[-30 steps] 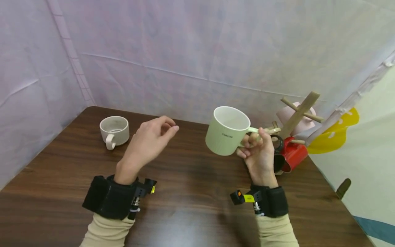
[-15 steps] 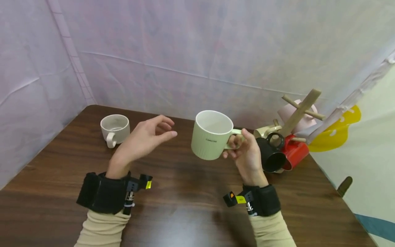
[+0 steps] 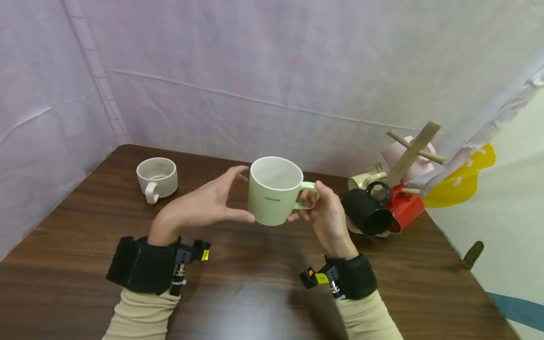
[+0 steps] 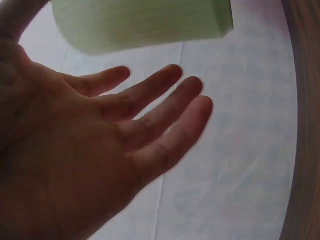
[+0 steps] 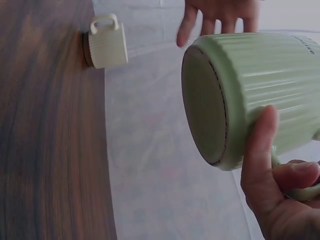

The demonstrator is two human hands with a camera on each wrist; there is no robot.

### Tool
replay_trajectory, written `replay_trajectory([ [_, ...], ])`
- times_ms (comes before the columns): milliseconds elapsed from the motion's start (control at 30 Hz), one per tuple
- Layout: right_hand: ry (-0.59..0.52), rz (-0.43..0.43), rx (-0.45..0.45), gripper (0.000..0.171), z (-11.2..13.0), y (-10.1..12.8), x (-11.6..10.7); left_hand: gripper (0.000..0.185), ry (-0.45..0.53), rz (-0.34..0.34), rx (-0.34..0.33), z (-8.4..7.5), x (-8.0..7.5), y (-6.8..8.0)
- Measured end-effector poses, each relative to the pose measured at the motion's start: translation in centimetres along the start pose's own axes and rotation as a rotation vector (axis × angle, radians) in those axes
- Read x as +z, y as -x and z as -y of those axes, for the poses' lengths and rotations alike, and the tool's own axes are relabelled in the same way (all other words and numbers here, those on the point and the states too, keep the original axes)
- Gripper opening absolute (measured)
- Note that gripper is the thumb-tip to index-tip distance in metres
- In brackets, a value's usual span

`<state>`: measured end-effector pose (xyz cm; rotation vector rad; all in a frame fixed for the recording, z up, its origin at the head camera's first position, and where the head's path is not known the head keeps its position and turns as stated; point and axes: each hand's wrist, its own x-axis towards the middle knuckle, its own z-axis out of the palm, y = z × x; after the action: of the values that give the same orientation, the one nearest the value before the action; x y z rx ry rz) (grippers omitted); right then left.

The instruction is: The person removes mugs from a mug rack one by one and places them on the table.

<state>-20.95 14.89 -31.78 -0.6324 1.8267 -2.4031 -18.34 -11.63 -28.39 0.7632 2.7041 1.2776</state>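
Head view, left to right. 1 white cup [image 3: 157, 178] stands upright on the brown table [image 3: 255, 283], far left. The left hand [image 3: 204, 205], fingers spread wide, thumb tip touching the green mug [image 3: 274, 191]. The mug is held upright above the table by the right hand [image 3: 325, 215], fingers curled through its handle. At right, a toppled wooden mug rack [image 3: 410, 156] with black mug [image 3: 365, 215] and red mug [image 3: 405, 208].

Open worktop [image 3: 255, 293] in front of and beneath both hands. Far left, a beige cup [image 3: 157, 178] stands alone, well apart. Right side blocked: tilted wooden mug rack [image 3: 410, 158] with black mug [image 3: 366, 215] and red mug [image 3: 405, 210], near the right hand [image 3: 325, 215].
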Motion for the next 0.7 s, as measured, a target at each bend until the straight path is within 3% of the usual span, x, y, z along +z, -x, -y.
replay_trajectory([
  [267, 0.005, 0.027, 0.039, 0.042, -0.3, 0.2, 0.7, 0.111, 0.040, -0.040, 0.043, 0.0, 0.6, -0.3],
  [467, 0.002, 0.042, 0.046, 0.041, -0.2, 0.3, 0.9, 0.110, 0.054, -0.038, 0.041, 0.1, 0.6, -0.3],
  [700, 0.006, 0.078, 0.044, 0.040, -0.4, 0.4, 1.3, 0.105, 0.058, -0.093, 0.055, 0.2, 0.6, -0.5],
])
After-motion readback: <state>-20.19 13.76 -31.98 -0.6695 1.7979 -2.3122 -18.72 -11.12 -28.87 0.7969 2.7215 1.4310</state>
